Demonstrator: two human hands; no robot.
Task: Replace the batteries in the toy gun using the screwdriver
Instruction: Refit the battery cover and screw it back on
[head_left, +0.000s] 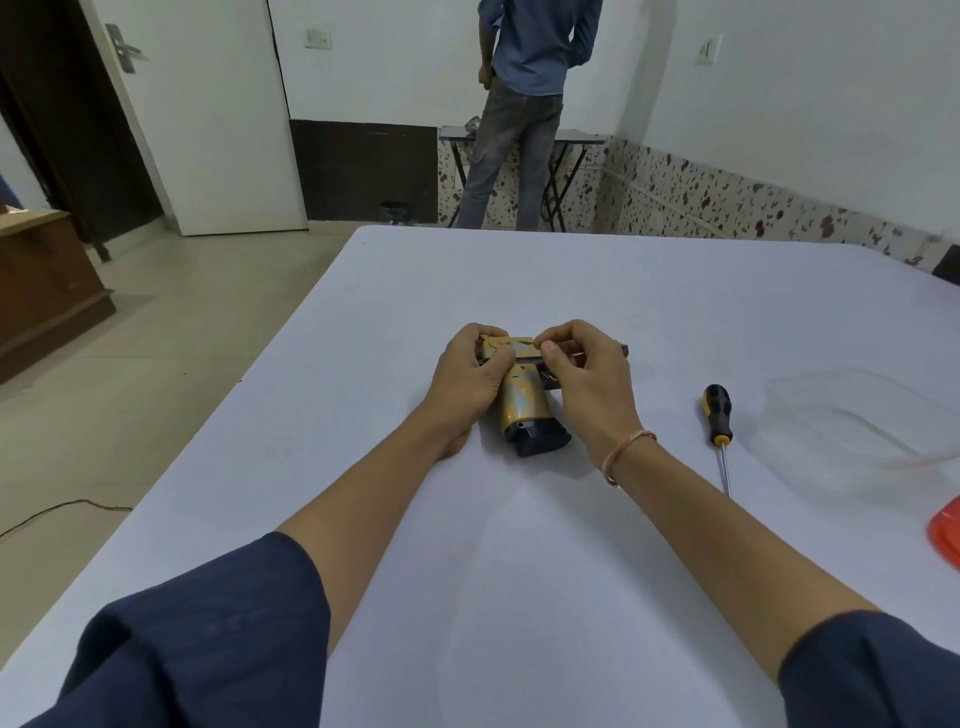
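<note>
While the left hand (470, 376) grips the toy gun (524, 408) and the right hand (587, 379) pinches its top, they should hold it still on the surface (519, 561), with the screwdriver (718, 415) near.

Both forearms stretched forward, bare below pushed-up dark-blue sleeves (218, 634), converging. Left hand (467, 376) curled round rear of toy gun (524, 410), thumb on top. Right hand (589, 382) pinches its upper part, fingers bent; thread band (626, 452) on right wrist
</note>
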